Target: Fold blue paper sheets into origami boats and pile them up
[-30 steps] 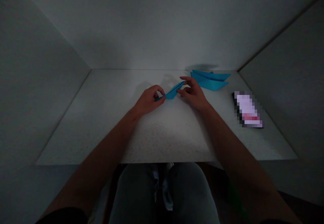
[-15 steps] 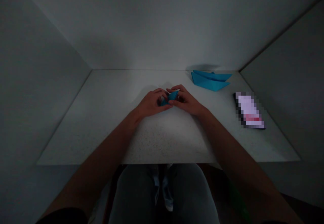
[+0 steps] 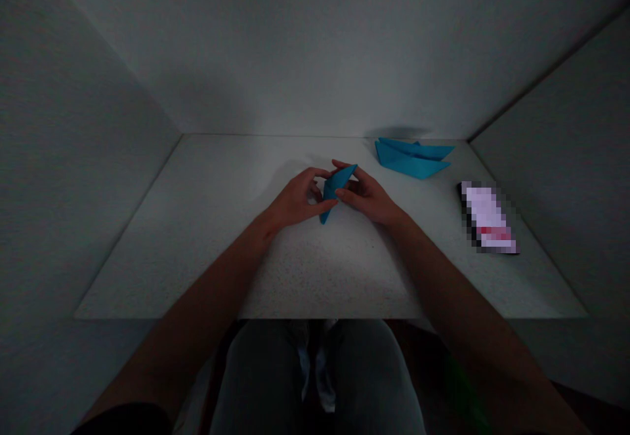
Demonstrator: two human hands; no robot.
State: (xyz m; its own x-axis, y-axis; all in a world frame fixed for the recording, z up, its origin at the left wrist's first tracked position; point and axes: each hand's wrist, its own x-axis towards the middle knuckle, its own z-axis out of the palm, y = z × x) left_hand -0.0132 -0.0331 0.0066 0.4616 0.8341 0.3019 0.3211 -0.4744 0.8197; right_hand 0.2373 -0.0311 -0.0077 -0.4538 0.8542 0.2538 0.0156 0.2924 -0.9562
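A small folded blue paper boat [image 3: 335, 184] is held between my two hands over the middle of the table. It is tilted, with one pointed end up to the right and the other down toward me. My left hand [image 3: 301, 197] grips its left side, the thumb lying across the lower part. From the right, my right hand [image 3: 368, 195] pinches it with the thumb in front and the fingers behind. Fingers cover some of the folds. Farther back on the right, a second blue paper boat [image 3: 413, 159] rests near the wall.
A phone [image 3: 488, 218] with a lit, blurred screen lies at the right of the speckled white table [image 3: 315, 277]. Walls close in the table at the back [image 3: 295, 48] and on both sides. My legs [image 3: 319, 376] are under its front edge.
The held paper boat has turned more upright and more of it shows between my hands. My right fingers have stretched out a little behind it. The other boat and phone stay put.
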